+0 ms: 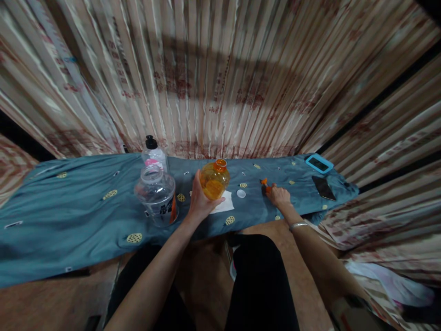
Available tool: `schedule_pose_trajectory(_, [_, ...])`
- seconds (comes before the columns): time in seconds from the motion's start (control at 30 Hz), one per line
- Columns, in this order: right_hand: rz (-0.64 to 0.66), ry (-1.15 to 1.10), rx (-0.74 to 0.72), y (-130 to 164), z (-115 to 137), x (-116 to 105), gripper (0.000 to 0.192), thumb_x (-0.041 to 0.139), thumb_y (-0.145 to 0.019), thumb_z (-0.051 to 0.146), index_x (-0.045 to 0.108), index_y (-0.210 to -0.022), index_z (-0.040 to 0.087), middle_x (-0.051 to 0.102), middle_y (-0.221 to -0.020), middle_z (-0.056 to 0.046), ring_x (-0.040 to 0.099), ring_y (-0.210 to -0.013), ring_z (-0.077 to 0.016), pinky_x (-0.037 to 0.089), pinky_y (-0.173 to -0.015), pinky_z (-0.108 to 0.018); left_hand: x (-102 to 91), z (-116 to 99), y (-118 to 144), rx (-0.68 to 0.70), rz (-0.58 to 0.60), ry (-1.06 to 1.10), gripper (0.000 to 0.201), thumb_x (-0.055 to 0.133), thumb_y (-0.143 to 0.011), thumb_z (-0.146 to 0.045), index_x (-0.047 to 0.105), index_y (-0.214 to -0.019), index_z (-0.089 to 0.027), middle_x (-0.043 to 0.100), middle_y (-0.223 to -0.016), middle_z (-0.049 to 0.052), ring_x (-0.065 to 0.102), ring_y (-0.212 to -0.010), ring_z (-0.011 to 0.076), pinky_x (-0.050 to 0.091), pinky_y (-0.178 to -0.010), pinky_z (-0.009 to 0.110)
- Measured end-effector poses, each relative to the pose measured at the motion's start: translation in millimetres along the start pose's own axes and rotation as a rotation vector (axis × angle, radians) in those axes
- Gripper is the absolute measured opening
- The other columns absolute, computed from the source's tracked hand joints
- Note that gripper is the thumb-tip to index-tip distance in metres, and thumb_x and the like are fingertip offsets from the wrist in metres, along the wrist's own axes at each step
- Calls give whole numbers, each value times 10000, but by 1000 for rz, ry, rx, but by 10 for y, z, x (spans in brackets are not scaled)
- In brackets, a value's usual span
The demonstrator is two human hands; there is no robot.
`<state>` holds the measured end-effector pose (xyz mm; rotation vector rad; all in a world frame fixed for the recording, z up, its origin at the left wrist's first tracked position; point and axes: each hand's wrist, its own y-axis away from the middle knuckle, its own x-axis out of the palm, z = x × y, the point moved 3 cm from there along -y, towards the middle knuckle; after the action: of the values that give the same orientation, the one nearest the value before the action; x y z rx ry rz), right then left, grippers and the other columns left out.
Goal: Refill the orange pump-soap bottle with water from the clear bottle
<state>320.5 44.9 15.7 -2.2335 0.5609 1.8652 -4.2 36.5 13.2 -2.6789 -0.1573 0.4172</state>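
My left hand [200, 201] is wrapped round the side of an orange see-through jar [212, 181], a round one with a narrow open neck, tilted a little. Under the jar lies a white sheet [226, 203], perhaps paper or cloth. Farther right, my right hand [279, 196] has its fingers closed on a small orange and dark piece [266, 186] at the cloth's surface; its exact kind is too small to make out. A small round whitish disc [241, 193] lies flat between the jar and my right hand.
A large clear plastic jar [156, 197] stands left of my left hand, with a black-capped bottle [153, 154] behind it. A blue-framed device [319, 163] and a dark flat object [324, 187] lie at right. Blue patterned cloth [86, 202] covers the narrow surface; striped curtains [213, 82] hang behind.
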Motion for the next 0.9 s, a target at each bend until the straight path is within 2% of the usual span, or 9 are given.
schedule_pose_trajectory(0.17, [-81,-48,-49,143,39,-146,380,507,-980,314,550,-1199,6,691,-1067,-237,637,-1099,-332,508,-853,-393,-16,0,17,-6,13,36,1289,922,-462,-308,164,-1502,-230,293,-1563,206,303,-1468,371,250,-1215,554])
schedule_pose_trajectory(0.33, [-215,-209,-167,404,275,-315,403,517,-963,261,524,-1277,9,682,-1081,-255,625,-1082,-409,496,-858,-449,-27,14,42,-19,22,66,1260,878,-526,-331,118,-1521,-196,267,-1575,217,278,-1481,358,244,-1221,538])
schedule_pose_trajectory(0.53, [-245,-578,-379,915,793,-337,443,562,-953,307,507,-1327,77,694,-1131,-153,659,-1029,-309,506,-923,-416,-22,33,72,-4,-34,62,1201,853,-574,-353,128,-1519,-194,282,-1569,213,287,-1473,362,239,-1218,536])
schedule_pose_trajectory(0.6, [-218,-707,-472,1082,993,-329,621,629,-909,358,402,-1422,92,658,-1245,-122,637,-1116,-240,501,-973,-330,-5,37,88,-2,-55,61,1232,869,-558,-396,126,-1518,-188,280,-1565,220,279,-1473,370,233,-1217,537])
schedule_pose_trajectory(0.63, [-183,-758,-525,1149,1097,-319,768,682,-859,394,327,-1472,97,621,-1319,-115,626,-1153,-217,494,-991,-296,7,39,97,-1,-63,62,1250,876,-549,-418,120,-1518,-187,282,-1563,224,282,-1471,374,235,-1214,538])
schedule_pose_trajectory(0.7, [-100,-962,-593,1231,1281,-297,1008,761,-745,420,211,-1515,75,548,-1407,-160,586,-1229,-258,475,-1036,-348,31,46,116,-3,-73,65,1282,885,-534,-454,107,-1519,-189,295,-1554,228,292,-1464,379,241,-1208,542])
schedule_pose_trajectory(0.73, [-78,-1067,-614,1246,1357,-286,1023,756,-714,395,200,-1510,75,526,-1428,-175,566,-1257,-281,460,-1057,-384,41,49,125,-3,-76,67,1296,889,-525,-465,102,-1519,-195,299,-1553,227,297,-1462,380,243,-1206,544])
schedule_pose_trajectory(0.8, [-76,-1181,-612,1230,1472,-256,907,679,-709,358,262,-1463,74,566,-1378,-194,600,-1210,-318,492,-1008,-436,57,56,144,0,-73,78,1320,897,-506,-478,96,-1519,-203,289,-1557,228,296,-1462,384,246,-1204,548])
schedule_pose_trajectory(0.9, [-103,-1198,-581,1158,1552,-200,681,583,-723,332,419,-1326,63,672,-1193,-207,678,-1052,-348,548,-881,-468,60,74,186,9,-45,97,1347,901,-493,-496,82,-1521,-198,282,-1557,239,305,-1459,384,261,-1198,548])
